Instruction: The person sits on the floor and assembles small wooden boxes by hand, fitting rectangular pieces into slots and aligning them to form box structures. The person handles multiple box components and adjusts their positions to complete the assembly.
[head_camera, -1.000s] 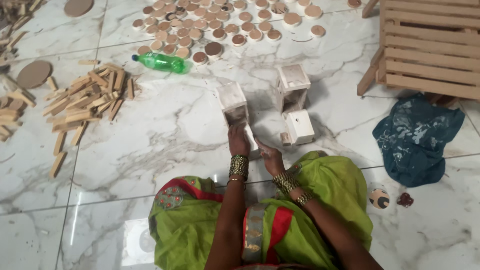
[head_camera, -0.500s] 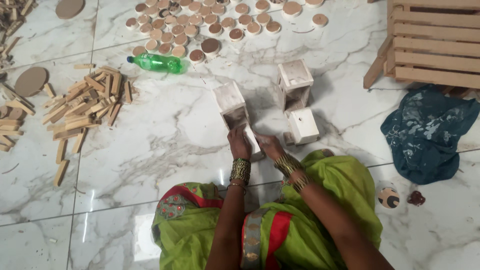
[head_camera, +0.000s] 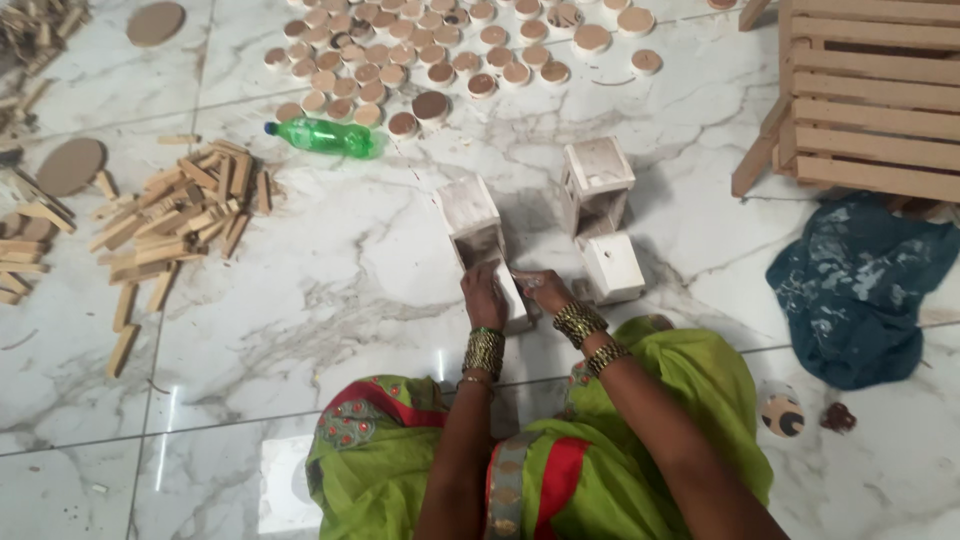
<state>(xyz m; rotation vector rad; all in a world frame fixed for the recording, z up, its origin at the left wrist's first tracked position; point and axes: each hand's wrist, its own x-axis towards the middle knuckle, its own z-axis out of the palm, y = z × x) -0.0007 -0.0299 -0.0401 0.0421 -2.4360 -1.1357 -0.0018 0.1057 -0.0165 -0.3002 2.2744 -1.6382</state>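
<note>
- Left hand (head_camera: 484, 296) rests closed against the near end of a white wooden box (head_camera: 478, 232) lying on the marble floor (head_camera: 330, 300).
- Right hand (head_camera: 541, 291), just beside it, fingers curled; what it holds is unclear.
- Beyond the right hand: two more white boxes (head_camera: 600, 190).
- Far left: green bottle (head_camera: 322, 136), wooden sticks (head_camera: 190, 210).

Three white boxes (head_camera: 478, 228) stand by the hands. One green bottle (head_camera: 322, 137) and one blue cloth (head_camera: 858, 283) lie farther off.

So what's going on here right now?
A person sits on the marble floor, both hands on a small white-painted wooden box: left hand at its near end, right hand beside it. Two similar boxes stand to the right. Wooden sticks, a green bottle and round discs lie beyond.
</note>
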